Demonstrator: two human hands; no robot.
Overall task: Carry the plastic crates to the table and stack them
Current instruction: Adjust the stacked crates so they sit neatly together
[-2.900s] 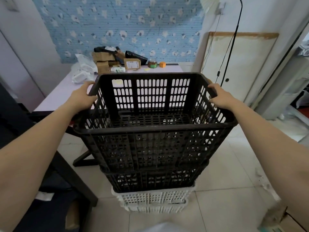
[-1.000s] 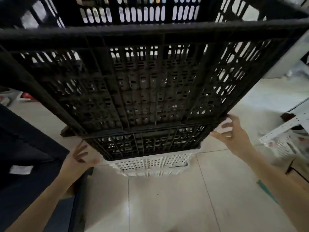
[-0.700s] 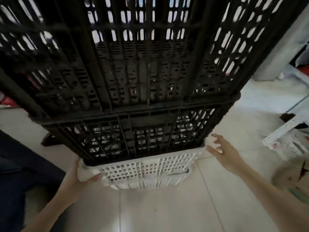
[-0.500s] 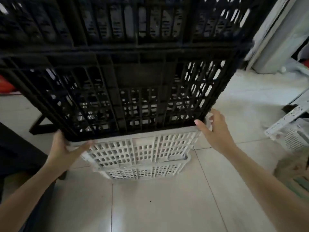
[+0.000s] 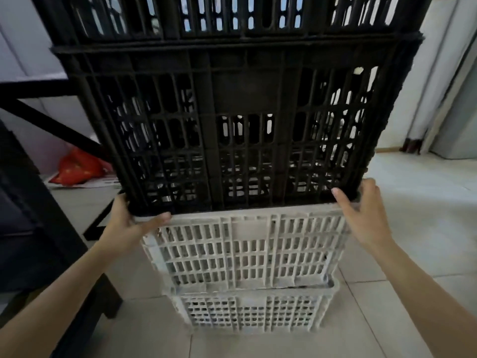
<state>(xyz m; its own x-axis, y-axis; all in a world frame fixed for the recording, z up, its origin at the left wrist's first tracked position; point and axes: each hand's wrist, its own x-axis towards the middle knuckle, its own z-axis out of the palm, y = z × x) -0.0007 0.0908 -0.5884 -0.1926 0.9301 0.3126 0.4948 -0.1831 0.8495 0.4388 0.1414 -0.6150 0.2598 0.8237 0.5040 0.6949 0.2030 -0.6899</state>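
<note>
Head view – stack: four crates stand on the tiled floor (image 5: 413, 202). From the top they are the upper black crate (image 5: 232, 16), the lower black crate (image 5: 240, 130), the upper white crate (image 5: 247, 249) and the lower white crate (image 5: 250, 311).
Left hand: the left hand (image 5: 129, 223) grasps the bottom left corner of the lower black crate. Its thumb lies along the seam on the white rim and its fingers wrap behind the corner.
Right hand: the right hand (image 5: 364, 215) clasps the bottom right corner of the same crate, with the thumb on the front edge and the fingers round the side. Whether the fingertips reach under the base is hidden.
Table: only its dark frame (image 5: 33, 85) shows, at the upper left just beside the stack. A red bag (image 5: 77, 169) lies on the floor beneath it.
Step in hand: probably taking hold to lift the two black crates off the white pair – no crate has reached the table yet.
Next move: an even, straight-up pull from both corners, so the black base clears the white rim without dragging it. The load then has to rise above the table edge and swing left.
Watch for: the upper black crate sits loose and tall, so a tilt could slide it.
</note>
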